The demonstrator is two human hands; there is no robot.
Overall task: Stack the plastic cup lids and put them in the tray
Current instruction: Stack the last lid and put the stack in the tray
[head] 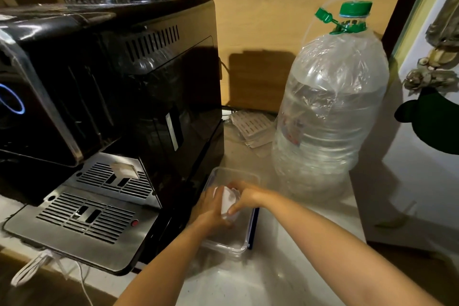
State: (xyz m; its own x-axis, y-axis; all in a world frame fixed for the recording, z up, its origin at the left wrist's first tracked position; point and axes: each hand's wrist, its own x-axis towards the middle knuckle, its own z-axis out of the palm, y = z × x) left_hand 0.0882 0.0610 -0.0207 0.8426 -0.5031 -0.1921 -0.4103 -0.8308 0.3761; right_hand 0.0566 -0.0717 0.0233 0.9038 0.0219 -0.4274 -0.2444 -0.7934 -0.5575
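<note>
A clear plastic tray [242,247] sits on the pale counter just right of the coffee machine. Over it, both hands hold a white stack of plastic cup lids [227,200] on its edge. My left hand [211,211] presses the stack from the left. My right hand [244,195] grips it from the right and above, thumb on the lower rim. The stack is inside the tray's outline; I cannot tell whether it touches the tray's floor. How many lids are in the stack is not clear.
A black coffee machine [111,82] with a steel drip grille [84,216] stands close on the left. A large clear water bottle [330,117] with a green cap stands behind right. A white ribbed item [253,126] lies at the back. A white cable [49,266] hangs at front left.
</note>
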